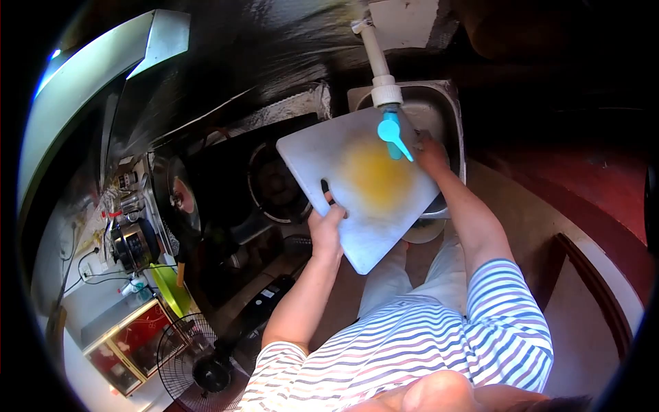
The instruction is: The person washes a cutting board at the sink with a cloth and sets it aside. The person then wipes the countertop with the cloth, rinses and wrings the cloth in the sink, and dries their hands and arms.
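A white cutting board (322, 151) with a yellow stain across its middle is held tilted over the sink, under the tap. My left hand (327, 230) is closed on its near left edge beside the handle slot, thumb on the top face. At the opposite edge, my right hand (432, 158) grips the board's right side; some of its fingers are hard to make out. The white tap (374, 55) with a turquoise lever (390, 130) hangs above the board and hides a small part of it. The metal sink (454, 120) is partly covered by the board.
A black gas stove (233, 175) with a round burner adjoins the sink on the left. Farther left are a pan (180, 192), a dark pot (134, 245) and a green tray-like thing (170, 288). A standing fan (209, 371) is at lower left.
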`<move>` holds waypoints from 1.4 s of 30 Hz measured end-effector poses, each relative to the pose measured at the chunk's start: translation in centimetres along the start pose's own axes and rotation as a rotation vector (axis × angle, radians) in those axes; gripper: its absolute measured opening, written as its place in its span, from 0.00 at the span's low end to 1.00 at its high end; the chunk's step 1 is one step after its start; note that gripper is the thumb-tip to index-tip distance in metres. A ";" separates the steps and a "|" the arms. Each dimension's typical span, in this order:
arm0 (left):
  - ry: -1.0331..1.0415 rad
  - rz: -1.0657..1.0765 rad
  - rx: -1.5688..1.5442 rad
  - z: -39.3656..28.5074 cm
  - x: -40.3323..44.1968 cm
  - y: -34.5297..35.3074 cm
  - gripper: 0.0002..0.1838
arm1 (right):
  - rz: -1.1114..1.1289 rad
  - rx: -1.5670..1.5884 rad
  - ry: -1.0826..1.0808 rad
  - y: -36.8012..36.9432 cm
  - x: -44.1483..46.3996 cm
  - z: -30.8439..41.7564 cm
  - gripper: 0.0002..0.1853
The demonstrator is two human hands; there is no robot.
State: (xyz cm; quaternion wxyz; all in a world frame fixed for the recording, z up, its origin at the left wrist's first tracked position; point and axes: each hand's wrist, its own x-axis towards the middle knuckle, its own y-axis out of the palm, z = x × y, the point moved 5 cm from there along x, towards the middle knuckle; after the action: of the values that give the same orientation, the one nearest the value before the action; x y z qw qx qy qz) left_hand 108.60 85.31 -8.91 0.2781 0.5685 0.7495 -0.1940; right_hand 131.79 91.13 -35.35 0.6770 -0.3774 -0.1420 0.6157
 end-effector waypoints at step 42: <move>0.075 -0.074 0.236 -0.9 0.6 -0.6 0.17 | -0.208 -0.287 -0.078 3.2 5.0 -0.3 0.18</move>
State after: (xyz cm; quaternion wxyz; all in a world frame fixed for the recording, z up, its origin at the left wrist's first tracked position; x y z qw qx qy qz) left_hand 107.73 86.16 -8.65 0.1735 0.5760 0.7519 -0.2699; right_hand 130.67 95.55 -39.10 0.6702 -0.4291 -0.2930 0.5299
